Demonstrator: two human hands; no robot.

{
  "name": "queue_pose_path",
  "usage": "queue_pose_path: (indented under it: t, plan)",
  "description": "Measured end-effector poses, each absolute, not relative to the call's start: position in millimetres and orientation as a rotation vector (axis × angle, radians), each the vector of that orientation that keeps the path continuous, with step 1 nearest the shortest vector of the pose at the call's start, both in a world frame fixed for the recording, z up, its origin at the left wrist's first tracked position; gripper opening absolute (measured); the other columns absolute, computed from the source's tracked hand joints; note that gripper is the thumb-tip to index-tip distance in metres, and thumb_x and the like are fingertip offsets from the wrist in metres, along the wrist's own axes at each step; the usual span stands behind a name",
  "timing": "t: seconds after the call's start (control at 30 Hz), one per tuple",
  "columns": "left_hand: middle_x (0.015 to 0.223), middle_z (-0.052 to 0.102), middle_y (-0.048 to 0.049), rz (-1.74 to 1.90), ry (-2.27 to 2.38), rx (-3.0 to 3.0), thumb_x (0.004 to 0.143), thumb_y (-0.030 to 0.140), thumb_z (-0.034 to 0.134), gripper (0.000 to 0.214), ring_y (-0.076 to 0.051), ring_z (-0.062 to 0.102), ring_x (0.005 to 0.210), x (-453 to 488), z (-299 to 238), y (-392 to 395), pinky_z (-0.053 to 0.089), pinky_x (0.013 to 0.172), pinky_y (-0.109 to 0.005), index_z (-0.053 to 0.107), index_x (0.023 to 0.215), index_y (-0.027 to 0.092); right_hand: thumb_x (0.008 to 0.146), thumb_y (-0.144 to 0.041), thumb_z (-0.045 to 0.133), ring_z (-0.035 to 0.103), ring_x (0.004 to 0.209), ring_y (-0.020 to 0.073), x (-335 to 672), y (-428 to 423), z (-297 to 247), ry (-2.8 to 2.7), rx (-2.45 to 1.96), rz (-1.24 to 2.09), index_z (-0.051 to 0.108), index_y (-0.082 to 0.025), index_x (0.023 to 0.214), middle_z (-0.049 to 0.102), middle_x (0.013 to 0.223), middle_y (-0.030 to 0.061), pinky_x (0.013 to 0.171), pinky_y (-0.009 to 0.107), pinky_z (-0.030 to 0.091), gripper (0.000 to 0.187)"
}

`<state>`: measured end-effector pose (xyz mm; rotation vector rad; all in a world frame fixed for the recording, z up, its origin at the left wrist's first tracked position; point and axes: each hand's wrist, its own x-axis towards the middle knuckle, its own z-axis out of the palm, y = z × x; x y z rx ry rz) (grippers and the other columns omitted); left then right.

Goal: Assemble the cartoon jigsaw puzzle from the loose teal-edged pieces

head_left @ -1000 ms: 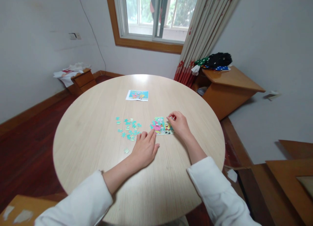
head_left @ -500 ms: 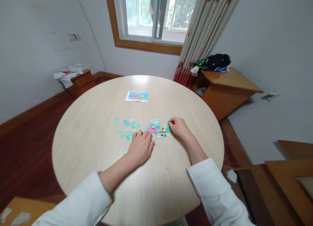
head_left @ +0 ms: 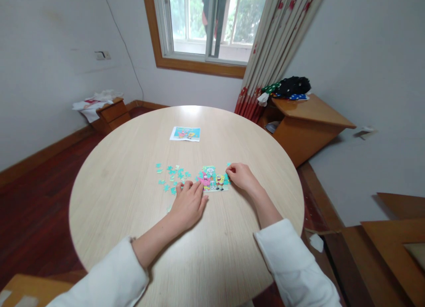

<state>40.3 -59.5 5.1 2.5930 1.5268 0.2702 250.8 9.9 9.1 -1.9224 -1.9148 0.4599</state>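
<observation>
A partly joined jigsaw puzzle (head_left: 212,182) with cartoon figures, pink and yellow among them, lies on the round table. At its right edge is my right hand (head_left: 242,175), thumb and forefinger pinched together on a small puzzle piece, mostly hidden by the fingertips. A loose teal piece (head_left: 229,164) lies just beyond those fingertips. My left hand (head_left: 188,204) rests palm down at the puzzle's lower left corner, its fingers apart and slightly bent, fingertips touching the edge. Loose teal jigsaw pieces (head_left: 171,172) are scattered to the left, some partly covered by that hand.
Farther back on the round table (head_left: 133,209) lies a printed picture card (head_left: 185,134) with similar cartoon figures. Beyond the table stand a wooden cabinet (head_left: 305,121) with cloth on top, a curtain (head_left: 268,54) and a small drawer unit (head_left: 114,114).
The view has tilted up slightly, so the table sits lower in the picture. My right hand has shifted only slightly at the puzzle's right edge; my left hand stays at the lower left corner.
</observation>
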Motion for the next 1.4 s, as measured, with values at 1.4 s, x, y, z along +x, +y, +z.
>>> queue_pose_path:
  t: [1.4]
  plan:
    - [0.086,0.072,-0.007,0.684,1.948,2.178,0.087,0.027,0.043,0.025,-0.023,0.061,0.086,-26.3,16.0,-5.3,0.034,0.082,-0.039,0.065,0.078,0.018,0.081,-0.015,0.05,0.06,0.066,0.0139,249.9,10.9,9.4,-1.921,-1.969,0.455,0.072,-0.013,0.077,0.071,0.074,0.0077,0.063,0.022,0.038,0.023]
